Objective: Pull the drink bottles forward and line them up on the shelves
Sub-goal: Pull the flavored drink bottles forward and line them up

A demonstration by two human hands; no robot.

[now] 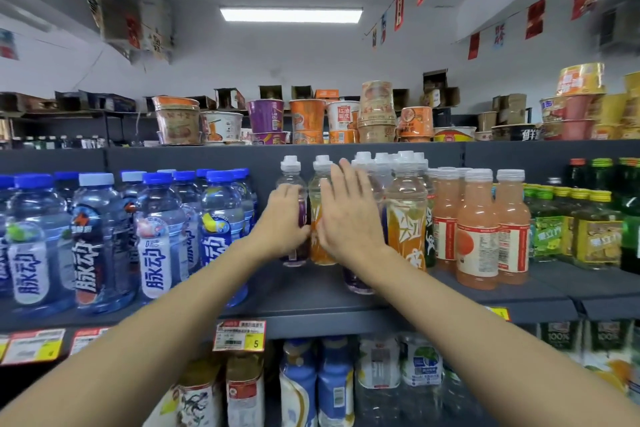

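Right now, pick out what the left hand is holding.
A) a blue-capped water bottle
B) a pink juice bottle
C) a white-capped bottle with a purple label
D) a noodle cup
C: the left hand curls round the purple-label bottle, while the right hand is held flat, fingers straight, in front of the orange-label bottle beside it.

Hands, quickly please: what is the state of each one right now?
Left hand: grips the purple-label bottle.
Right hand: open, fingers straight, in front of the orange-label bottle, holding nothing.
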